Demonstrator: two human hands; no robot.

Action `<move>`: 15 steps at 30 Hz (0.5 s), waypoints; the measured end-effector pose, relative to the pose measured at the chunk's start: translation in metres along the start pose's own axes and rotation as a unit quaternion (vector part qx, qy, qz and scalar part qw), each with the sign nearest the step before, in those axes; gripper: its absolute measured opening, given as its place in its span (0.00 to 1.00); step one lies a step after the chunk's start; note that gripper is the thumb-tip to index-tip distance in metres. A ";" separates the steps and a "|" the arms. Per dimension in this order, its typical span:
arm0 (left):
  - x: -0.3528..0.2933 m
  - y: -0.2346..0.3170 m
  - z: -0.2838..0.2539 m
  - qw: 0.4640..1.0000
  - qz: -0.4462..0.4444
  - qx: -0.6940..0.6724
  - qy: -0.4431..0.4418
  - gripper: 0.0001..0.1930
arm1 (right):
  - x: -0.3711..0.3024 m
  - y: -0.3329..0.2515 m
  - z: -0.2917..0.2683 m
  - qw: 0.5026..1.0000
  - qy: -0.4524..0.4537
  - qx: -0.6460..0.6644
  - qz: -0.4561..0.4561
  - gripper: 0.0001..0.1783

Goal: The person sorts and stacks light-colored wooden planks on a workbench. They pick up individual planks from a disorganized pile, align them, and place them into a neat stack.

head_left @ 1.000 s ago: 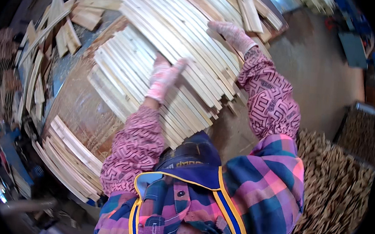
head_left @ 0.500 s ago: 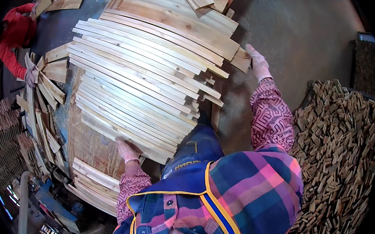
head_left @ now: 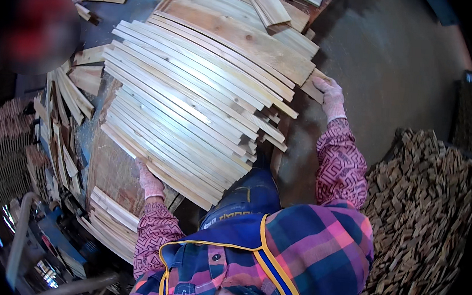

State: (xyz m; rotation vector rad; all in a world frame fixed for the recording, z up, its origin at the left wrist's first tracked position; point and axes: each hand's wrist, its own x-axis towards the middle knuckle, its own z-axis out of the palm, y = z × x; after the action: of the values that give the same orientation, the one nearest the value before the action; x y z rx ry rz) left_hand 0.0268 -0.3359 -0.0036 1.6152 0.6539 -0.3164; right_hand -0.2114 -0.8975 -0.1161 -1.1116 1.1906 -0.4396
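Many pale wooden strips (head_left: 179, 96) lie side by side across a worn wooden tabletop (head_left: 113, 174). My left hand (head_left: 150, 182), in a pinkish glove, is at the near edge of these strips, its fingers stretched out against the nearest one. At the right side my gloved right hand (head_left: 330, 95) is closed on the end of a short wooden board (head_left: 312, 88). That board's end sticks out from beneath a wide plank (head_left: 250, 37) beyond the strips. The fingers' undersides are hidden in both hands.
More boards (head_left: 264, 3) lie at the far end. A smaller stack of strips (head_left: 111, 218) is near left, by machinery (head_left: 62, 242). Loose offcuts (head_left: 63, 128) lean at the left, below a blurred red shape (head_left: 40, 27). A large heap of wood pieces (head_left: 423, 229) fills the right.
My right hand has come down onto the short board's end and closed on it. My left hand has shifted left along the near strip. The co-worker in red is now a blur.
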 end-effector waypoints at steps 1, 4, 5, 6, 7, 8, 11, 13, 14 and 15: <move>0.002 -0.005 -0.004 1.000 -0.001 0.000 0.020 0.41 | -0.003 -0.013 0.010 0.999 0.008 0.011 -0.036 0.25; 0.040 -0.029 -0.028 0.999 -0.023 -0.015 0.034 0.42 | -0.013 -0.056 0.027 0.987 0.029 0.014 -0.159 0.27; 0.041 -0.035 -0.028 0.999 -0.028 -0.014 0.042 0.42 | -0.016 -0.064 0.031 0.980 0.024 -0.002 -0.200 0.27; 0.033 -0.033 -0.015 0.998 -0.034 -0.011 0.047 0.43 | -0.022 -0.072 0.037 0.970 0.022 -0.019 -0.240 0.26; 0.029 -0.032 -0.006 0.998 -0.039 -0.009 0.053 0.44 | -0.026 -0.076 0.043 0.959 0.020 -0.035 -0.280 0.25; 0.033 -0.036 -0.007 0.997 -0.052 -0.017 0.059 0.46 | -0.027 -0.075 0.045 0.957 0.019 -0.070 -0.282 0.24; 0.032 -0.033 -0.013 0.996 -0.079 0.026 0.043 0.45 | -0.030 -0.069 0.046 0.950 0.032 -0.050 -0.306 0.23; 0.027 -0.029 -0.005 0.995 -0.077 0.020 0.055 0.46 | -0.013 -0.052 0.036 0.961 0.017 0.021 -0.274 0.22; 0.026 -0.028 -0.001 0.995 -0.075 0.016 0.062 0.47 | -0.011 -0.049 0.033 0.959 0.024 0.000 -0.281 0.22; 0.026 -0.029 -0.004 0.996 -0.072 0.011 0.057 0.47 | -0.021 -0.055 0.036 0.948 0.031 -0.031 -0.315 0.23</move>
State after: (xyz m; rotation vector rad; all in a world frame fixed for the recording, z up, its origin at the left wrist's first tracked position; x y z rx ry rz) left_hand 0.0302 -0.3249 -0.0415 1.6184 0.8606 -0.3390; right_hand -0.1724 -0.8892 -0.0602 -1.5414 0.8844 -0.9352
